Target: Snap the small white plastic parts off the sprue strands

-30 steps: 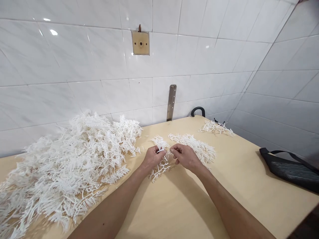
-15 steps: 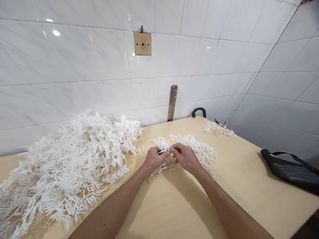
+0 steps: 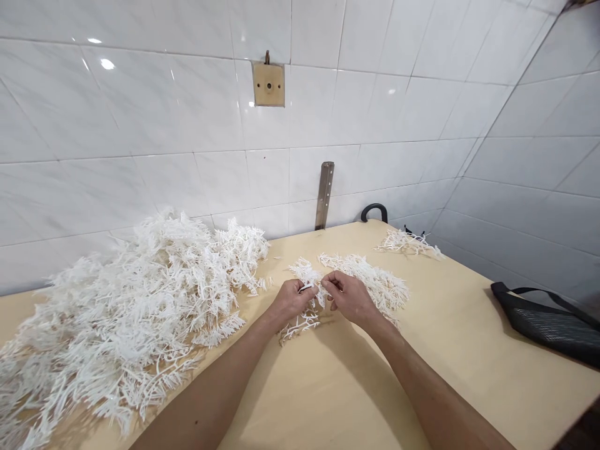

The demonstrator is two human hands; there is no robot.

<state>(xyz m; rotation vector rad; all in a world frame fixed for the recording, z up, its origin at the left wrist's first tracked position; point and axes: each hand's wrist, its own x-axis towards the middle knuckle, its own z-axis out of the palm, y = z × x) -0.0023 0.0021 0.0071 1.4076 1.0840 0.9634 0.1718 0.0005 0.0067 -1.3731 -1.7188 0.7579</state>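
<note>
Between thumb and fingers my left hand pinches a white branching sprig, which looks like artificial foliage. Facing it, my right hand has its fingertips pressed together at the sprig's right edge. What sits between those right fingertips is too small to make out. Below the left fingers lies another white branched piece on the table. Just behind my right hand is a small pile of white sprigs, partly hidden by the hand. A large heap of the same white sprigs spreads along the left side.
The pale wooden table stands against a white tiled wall. More white pieces lie at the back right, near a black curved handle. A metal strip rises at the back edge. A black mesh bag rests at the right.
My fingertips have drawn slightly apart, and more of the white sprig shows between them. The branched piece below my left hand has shifted a little to the right.
</note>
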